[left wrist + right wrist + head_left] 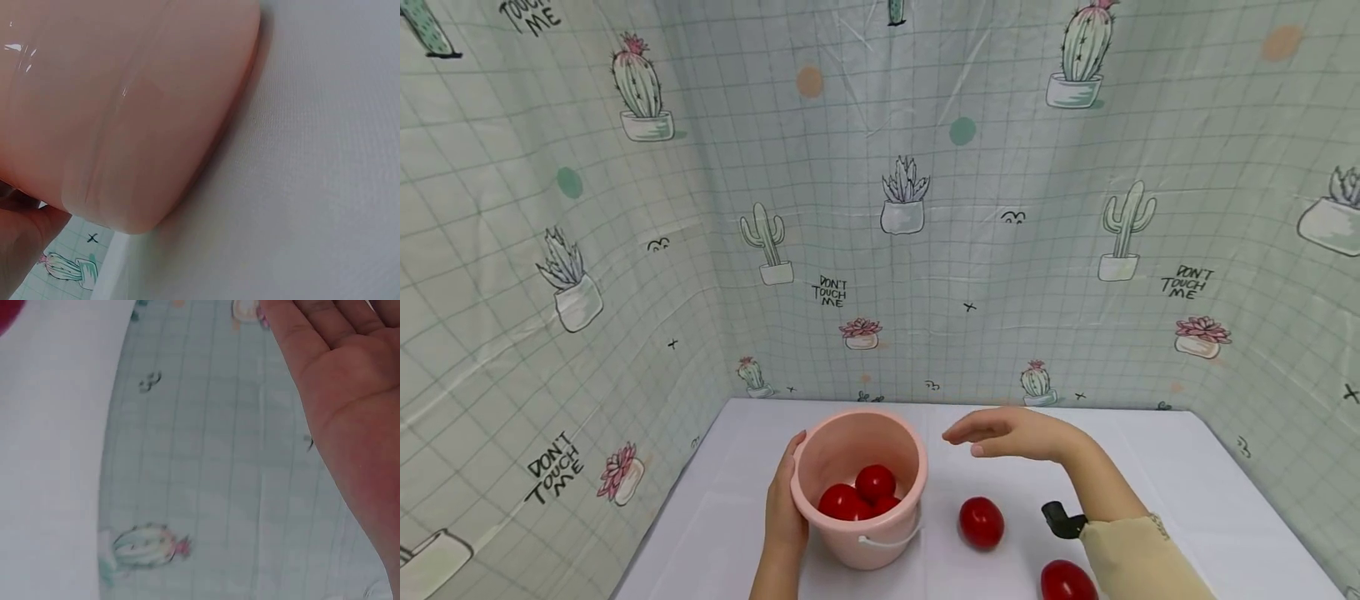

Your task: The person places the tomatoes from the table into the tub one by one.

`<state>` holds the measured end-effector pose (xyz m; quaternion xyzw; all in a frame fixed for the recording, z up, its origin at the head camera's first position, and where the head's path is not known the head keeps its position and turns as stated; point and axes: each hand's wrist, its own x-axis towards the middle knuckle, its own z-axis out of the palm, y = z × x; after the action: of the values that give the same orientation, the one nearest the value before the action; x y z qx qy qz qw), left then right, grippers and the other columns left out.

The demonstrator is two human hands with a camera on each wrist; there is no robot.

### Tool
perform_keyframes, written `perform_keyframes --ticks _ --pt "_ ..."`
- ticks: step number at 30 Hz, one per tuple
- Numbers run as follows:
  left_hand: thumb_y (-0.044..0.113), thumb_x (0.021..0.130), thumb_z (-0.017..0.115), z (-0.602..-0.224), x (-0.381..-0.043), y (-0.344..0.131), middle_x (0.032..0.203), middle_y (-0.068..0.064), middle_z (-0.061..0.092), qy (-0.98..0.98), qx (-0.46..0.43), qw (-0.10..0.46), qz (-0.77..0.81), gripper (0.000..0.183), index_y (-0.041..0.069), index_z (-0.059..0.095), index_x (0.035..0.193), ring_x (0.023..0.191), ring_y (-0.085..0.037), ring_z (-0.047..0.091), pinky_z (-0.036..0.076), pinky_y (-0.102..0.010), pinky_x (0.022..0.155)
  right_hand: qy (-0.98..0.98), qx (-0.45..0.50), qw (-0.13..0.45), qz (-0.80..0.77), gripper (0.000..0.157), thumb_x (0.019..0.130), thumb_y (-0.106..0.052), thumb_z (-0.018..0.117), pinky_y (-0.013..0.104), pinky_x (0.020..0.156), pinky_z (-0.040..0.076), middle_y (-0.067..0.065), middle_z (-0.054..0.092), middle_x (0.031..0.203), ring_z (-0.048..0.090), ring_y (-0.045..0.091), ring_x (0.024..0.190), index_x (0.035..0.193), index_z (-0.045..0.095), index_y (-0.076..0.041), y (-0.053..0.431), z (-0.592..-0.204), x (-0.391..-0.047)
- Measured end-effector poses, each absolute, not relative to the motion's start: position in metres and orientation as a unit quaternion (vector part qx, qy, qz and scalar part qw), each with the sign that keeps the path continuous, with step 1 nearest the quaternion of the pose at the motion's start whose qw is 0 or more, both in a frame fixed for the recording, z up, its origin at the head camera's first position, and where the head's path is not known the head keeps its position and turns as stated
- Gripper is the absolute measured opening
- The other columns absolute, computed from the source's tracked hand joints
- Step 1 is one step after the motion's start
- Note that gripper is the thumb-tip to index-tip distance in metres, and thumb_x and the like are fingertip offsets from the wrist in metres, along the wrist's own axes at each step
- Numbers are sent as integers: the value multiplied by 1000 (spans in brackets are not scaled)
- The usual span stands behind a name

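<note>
A pink bucket (pixel 862 546) with a white handle stands on the white table, and several shiny red round fruit-like things (pixel 876 482) lie inside it. My left hand (pixel 786 508) holds the bucket by its left side, the fingers reaching up to the rim. In the left wrist view, part of that hand (pixel 28 240) lies against the pink wall. My right hand (pixel 1018 433) is raised to the right of the bucket, palm down, its loosely extended fingers pointing at the bucket with nothing in them. Below it on the table sits another red round thing (pixel 981 523).
One more red round thing (pixel 1067 581) lies at the near edge of the view, beside the right sleeve (pixel 1142 558). A black strap piece (pixel 1063 521) sticks out at the right wrist. Cactus-print sheeting (pixel 925 317) walls the table (pixel 715 508) at the back and sides.
</note>
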<state>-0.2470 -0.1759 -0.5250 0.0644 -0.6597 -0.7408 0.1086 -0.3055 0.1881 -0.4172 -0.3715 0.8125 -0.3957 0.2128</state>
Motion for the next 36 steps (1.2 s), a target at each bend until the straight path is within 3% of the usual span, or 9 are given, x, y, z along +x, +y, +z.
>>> perform_keyframes --ticks 11,16,24,31,36 --pt "65 99 33 -526 -247 -177 149 17 47 -654 64 106 -747 52 41 48 142 142 -9 39 43 -29 109 807 -334 235 -427 43 100 -21 56 18 99 46 -2 57 143 50 -1 130 143 52 -18 267 -476 -252" --pt "65 99 33 -525 -247 -177 148 17 47 -657 61 111 -743 51 41 48 142 141 -9 39 45 -26 107 776 -319 277 -469 50 98 -14 55 15 101 43 10 50 149 47 -5 130 147 46 -14 281 -500 -237" --pt "63 100 30 -524 -246 -178 148 17 48 -654 54 114 -746 50 41 48 142 140 -7 40 45 -20 103 713 -259 366 -539 55 97 -14 55 11 99 43 20 41 153 50 -3 129 150 40 -6 294 -527 -225" --pt "62 100 31 -526 -246 -178 150 14 47 -654 47 117 -746 52 39 48 143 142 -10 39 44 -24 106 702 -240 384 -549 57 96 -17 56 11 97 44 14 45 152 52 -3 125 150 39 -6 300 -540 -221" --pt "63 100 32 -526 -246 -178 149 16 47 -649 48 111 -751 51 40 48 142 141 -9 39 45 -23 104 678 -179 401 -589 59 93 -12 60 23 98 51 13 45 152 51 14 126 149 42 -10 302 -545 -212"
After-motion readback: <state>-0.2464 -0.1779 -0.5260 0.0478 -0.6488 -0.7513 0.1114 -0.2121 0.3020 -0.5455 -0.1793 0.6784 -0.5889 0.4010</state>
